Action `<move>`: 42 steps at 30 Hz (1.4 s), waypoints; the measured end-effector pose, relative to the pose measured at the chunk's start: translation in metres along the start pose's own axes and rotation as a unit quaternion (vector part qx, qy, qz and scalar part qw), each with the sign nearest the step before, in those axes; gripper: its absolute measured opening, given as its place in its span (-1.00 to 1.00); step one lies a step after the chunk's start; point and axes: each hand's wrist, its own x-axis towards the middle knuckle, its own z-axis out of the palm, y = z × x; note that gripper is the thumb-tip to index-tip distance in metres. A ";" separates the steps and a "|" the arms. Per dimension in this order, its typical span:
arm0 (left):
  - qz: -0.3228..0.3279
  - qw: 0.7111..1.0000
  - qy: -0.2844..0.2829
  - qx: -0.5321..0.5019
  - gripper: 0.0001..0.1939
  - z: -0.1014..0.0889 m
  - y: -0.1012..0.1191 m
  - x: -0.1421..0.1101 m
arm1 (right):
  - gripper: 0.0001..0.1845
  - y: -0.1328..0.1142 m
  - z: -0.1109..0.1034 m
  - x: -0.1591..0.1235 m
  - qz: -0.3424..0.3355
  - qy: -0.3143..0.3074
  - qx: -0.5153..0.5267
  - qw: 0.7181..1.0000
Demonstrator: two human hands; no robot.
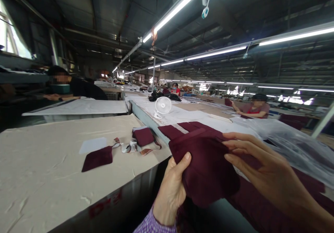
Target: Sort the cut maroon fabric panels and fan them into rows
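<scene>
We see a dim factory hall lit by long white fluorescent ceiling tubes (172, 13) and a glaring daylit window (12, 39); the wide lens bows the edges, and shadow pools beneath the cream-covered table (39, 170).

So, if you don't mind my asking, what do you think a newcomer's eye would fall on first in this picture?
Nearest the camera, at lower right, the left hand and right hand handle a piece of burgundy fabric. Farther on, a small white fan stands on a long table, while bright fluorescent tube lights run overhead.
</scene>
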 end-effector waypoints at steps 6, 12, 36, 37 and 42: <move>-0.004 1.000 -0.016 -0.004 -0.76 -0.001 0.000 0.000 | -0.67 0.005 -0.001 0.003 0.124 -0.071 0.124 0.982; -0.010 1.000 -0.024 0.006 -0.74 -0.003 -0.001 0.000 | -0.76 0.008 -0.003 0.004 -0.001 -0.021 0.019 1.000; -0.011 0.999 -0.009 0.052 -0.73 0.001 -0.001 0.000 | -0.61 0.010 -0.011 -0.003 0.049 -0.070 -0.008 0.996; -0.017 0.998 -0.019 0.065 -0.72 0.002 -0.001 -0.001 | -0.65 0.008 -0.011 -0.001 0.004 -0.058 -0.040 0.998; -0.038 0.985 -0.098 0.134 -0.67 0.004 -0.009 -0.006 | -0.79 -0.004 -0.006 0.007 -0.098 -0.116 -0.099 0.983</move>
